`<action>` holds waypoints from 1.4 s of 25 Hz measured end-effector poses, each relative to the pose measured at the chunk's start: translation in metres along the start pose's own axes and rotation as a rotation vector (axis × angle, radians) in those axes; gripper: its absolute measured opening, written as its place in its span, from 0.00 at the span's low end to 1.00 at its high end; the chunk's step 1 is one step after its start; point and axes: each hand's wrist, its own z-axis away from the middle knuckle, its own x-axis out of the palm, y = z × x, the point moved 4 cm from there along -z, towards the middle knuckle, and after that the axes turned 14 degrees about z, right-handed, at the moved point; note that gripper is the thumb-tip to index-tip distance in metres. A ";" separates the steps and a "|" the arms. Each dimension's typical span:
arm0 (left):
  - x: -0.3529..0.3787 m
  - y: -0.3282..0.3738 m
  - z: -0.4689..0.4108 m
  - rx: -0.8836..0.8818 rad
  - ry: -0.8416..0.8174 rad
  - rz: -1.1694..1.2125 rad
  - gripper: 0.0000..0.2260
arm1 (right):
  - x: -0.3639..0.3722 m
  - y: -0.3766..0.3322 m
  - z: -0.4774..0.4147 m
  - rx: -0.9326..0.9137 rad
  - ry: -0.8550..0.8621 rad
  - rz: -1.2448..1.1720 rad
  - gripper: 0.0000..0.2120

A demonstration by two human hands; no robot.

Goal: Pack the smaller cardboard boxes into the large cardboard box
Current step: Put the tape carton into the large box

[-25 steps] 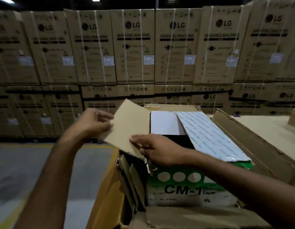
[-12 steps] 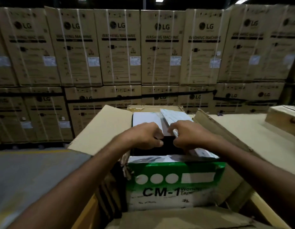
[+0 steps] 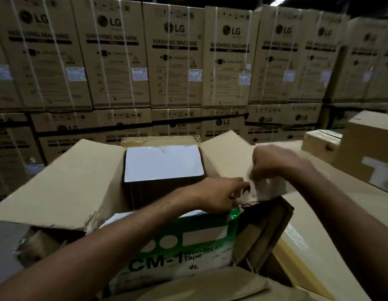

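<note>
The right hand (image 3: pixel 273 164) is blurred at about two o'clock from the middle of the view, fingers curled down and pinched on something pale and crumpled, a scrap (image 3: pixel 265 189) of paper or film (I cannot tell which). The left hand (image 3: pixel 223 195) sits just beside it at the centre, fingers narrowed and reaching toward the same scrap at the right near corner of the big box (image 3: pixel 65 187); whether it grips the scrap or only touches the corner is not clear.

Below the hands, at six o'clock, stands the green-and-white tape box (image 3: pixel 188 242), printed CM-1, upright inside the big box against its near wall. At twelve o'clock from the hands lies a white-topped box (image 3: pixel 162 165), lower down in the far half, with a dark gap between the two. The big box's flaps stand open at nine and one o'clock. A dark, torn flap (image 3: pixel 264 227) hangs at four o'clock, touching the tape box's right edge.

Further out at three o'clock, more small boxes (image 3: pixel 321 144) wait on the table (image 3: pixel 319 205). Stacked washing-machine cartons (image 3: pixel 175 57) fill the background.

My reading: two boxes are in, and the hands are clearing loose wrap from the corner rather than packing. The next move likely calls for dropping that scrap clear of the box, then reaching right for another small box and fitting it into the remaining space.
</note>
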 end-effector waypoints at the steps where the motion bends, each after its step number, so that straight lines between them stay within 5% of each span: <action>1: 0.003 -0.003 0.001 -0.015 -0.025 0.042 0.23 | 0.016 -0.003 -0.007 -0.021 -0.063 -0.011 0.10; 6: -0.043 -0.053 0.036 -0.180 0.143 0.114 0.17 | 0.013 -0.045 -0.022 -0.247 0.222 -0.112 0.18; 9: -0.047 -0.120 0.076 -0.523 -0.084 -0.013 0.24 | 0.020 -0.103 -0.016 -0.592 0.042 -0.143 0.14; 11: -0.038 -0.152 0.103 -0.686 -0.154 0.072 0.31 | 0.038 -0.134 -0.017 -0.666 -0.147 -0.132 0.18; 16: -0.056 -0.151 0.122 -0.636 -0.006 0.125 0.20 | 0.043 -0.162 -0.031 -0.692 -0.250 -0.159 0.21; 20: -0.110 -0.109 0.141 -0.520 0.291 0.132 0.14 | -0.022 -0.135 -0.026 -0.637 -0.092 -0.388 0.21; 23: -0.141 -0.063 0.154 -0.524 0.353 0.319 0.18 | -0.073 -0.106 0.004 -0.614 -0.219 -0.464 0.18; 27: -0.153 -0.021 0.175 -0.522 0.099 0.456 0.24 | -0.095 -0.084 0.045 -0.746 -0.507 -0.465 0.14; 30: -0.120 -0.010 0.186 -0.488 -0.320 0.465 0.17 | -0.066 -0.094 0.072 -1.124 -0.739 -0.275 0.11; 32: -0.085 -0.021 0.184 -0.528 -0.499 0.376 0.15 | -0.040 -0.106 0.079 -1.227 -0.760 -0.165 0.14; 35: -0.062 -0.039 0.170 -0.614 -0.495 0.451 0.14 | -0.022 -0.122 0.064 -1.127 -0.695 -0.230 0.13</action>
